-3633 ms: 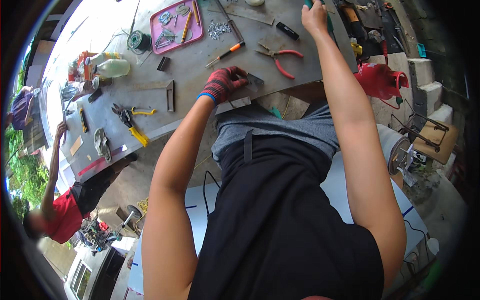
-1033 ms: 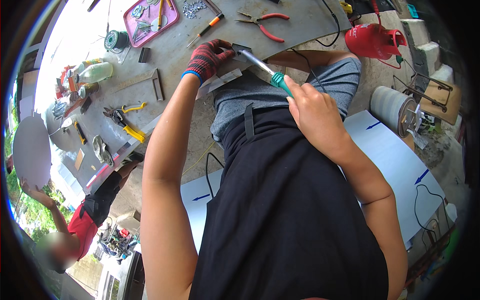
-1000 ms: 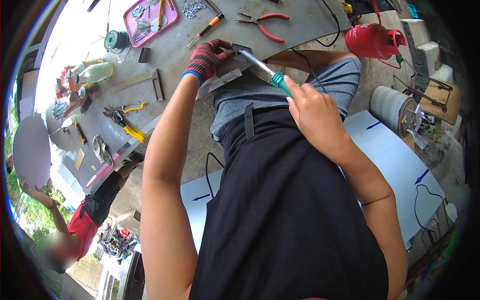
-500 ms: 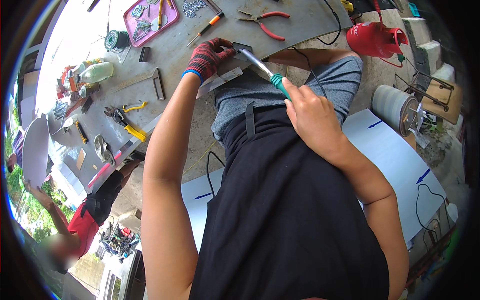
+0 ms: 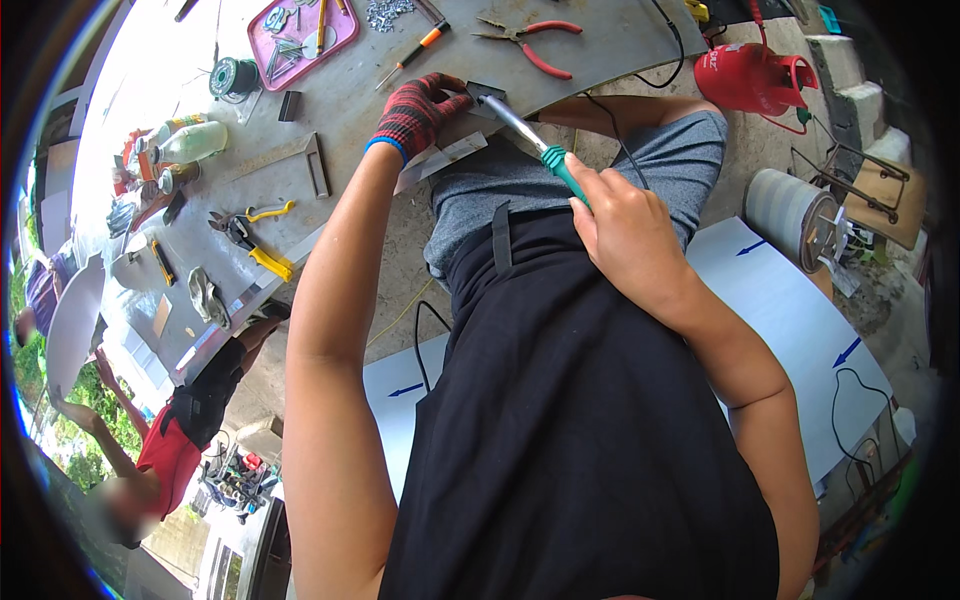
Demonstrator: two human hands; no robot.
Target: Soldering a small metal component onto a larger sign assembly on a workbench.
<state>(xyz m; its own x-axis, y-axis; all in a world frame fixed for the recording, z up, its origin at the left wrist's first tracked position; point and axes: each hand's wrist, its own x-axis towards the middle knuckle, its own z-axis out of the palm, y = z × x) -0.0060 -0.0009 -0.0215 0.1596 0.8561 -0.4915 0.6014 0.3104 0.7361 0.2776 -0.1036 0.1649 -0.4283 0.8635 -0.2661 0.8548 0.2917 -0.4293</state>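
Note:
My left hand [image 5: 418, 112], in a red and black knit glove with a blue cuff, pinches a small dark metal piece [image 5: 487, 90] at the near edge of the table. Bare, my right hand [image 5: 628, 222] is wrapped round the green handle of a soldering iron [image 5: 522, 130]. Its metal shaft slants up and left, with the tip end at the dark piece; whether it touches cannot be made out. A flat metal strip [image 5: 445, 162] juts over the table edge below my glove. Just beyond the glove lies a screwdriver [image 5: 413, 58] with an orange and black handle.
On the metal table [image 5: 350, 110] are red-handled pliers [image 5: 525, 43], a pink tray [image 5: 345, 32], a wire spool [image 5: 232, 78], a try square [image 5: 317, 167] and yellow-handled snips [image 5: 250, 240]. A red gas cylinder [image 5: 750, 78] stands right. A co-worker in red [image 5: 172, 465] holds a curved sheet [image 5: 75, 320] at left.
My hands, the soldering iron and the dark piece stay nearly still. At left, the co-worker's sheet has tilted and bent, and a second arm shows. A red strip along the table edge no longer shows.

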